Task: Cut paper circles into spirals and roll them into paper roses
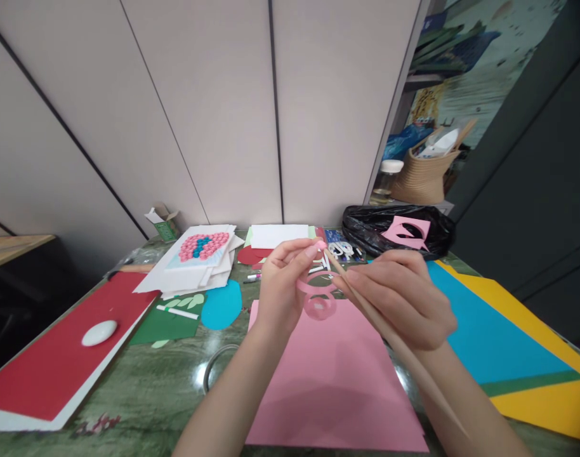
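My left hand (287,279) pinches a small pink piece (321,245) between thumb and fingertips, above the middle of the table. Below it hang loops of a narrow pink strip (318,307), apparently paper, curled into rings. In my right hand (407,295) is a slim wooden stick (336,261), its far tip reaching up to the pink piece. Whether the tip touches the piece I cannot tell. The stick's other end runs back along my right forearm. Directly beneath both hands lies a sheet of pink paper (328,381).
At left lie red paper (75,349) with a white oval object (99,332), and white sheets (151,273) under a pink-and-blue beaded picture (203,246). A blue cutout (222,304) is nearby. Blue paper (490,336) over yellow paper (556,406) lies right; a black bag (366,225) stands behind.
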Tool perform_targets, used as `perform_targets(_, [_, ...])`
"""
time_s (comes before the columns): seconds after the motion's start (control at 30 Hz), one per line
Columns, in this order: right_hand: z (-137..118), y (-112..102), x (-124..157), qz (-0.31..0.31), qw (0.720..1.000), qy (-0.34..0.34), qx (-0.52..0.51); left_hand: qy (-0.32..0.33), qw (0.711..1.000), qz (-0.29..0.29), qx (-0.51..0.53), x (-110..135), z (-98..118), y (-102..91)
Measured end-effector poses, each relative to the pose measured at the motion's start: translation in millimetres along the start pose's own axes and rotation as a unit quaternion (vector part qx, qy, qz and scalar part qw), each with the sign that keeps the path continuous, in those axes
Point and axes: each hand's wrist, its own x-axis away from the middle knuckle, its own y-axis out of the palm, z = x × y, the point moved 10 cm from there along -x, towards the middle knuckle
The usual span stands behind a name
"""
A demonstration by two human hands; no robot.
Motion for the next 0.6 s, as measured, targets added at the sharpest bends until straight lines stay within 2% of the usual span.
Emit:
perform_targets(0.13, [0.7,-1.0,2.3,0.018,1.0,0.006,0.018,-0.061,0.998,0.009,0.024,-0.4,-10.5,-0.2])
perform_targets(0.27, [-4.0,0.3,2.6,0.011,0.999,-0.025,0.024,-0.125,0.99,0.004,0.062,2.9,-20.7,3.0])
perform_targets(0.4, [-3.9,-1.3,3.6,0.011,1.0,-0.02,0.014,-0.163,0.981,-0.007,0.103,6.4,-26.9,7.1])
perform_targets(0.5, [-3.1,-2.1,5.3,0.021,1.0,-0.004,0.013,-0.155,0.984,-0.016,0.089,5.8,-26.2,7.9])
perform_targets(0.6, [-2.7,-2.2,6.9,0.036,0.999,0.004,0.024,-0.108,0.992,-0.017,0.056,2.7,-17.9,6.4])
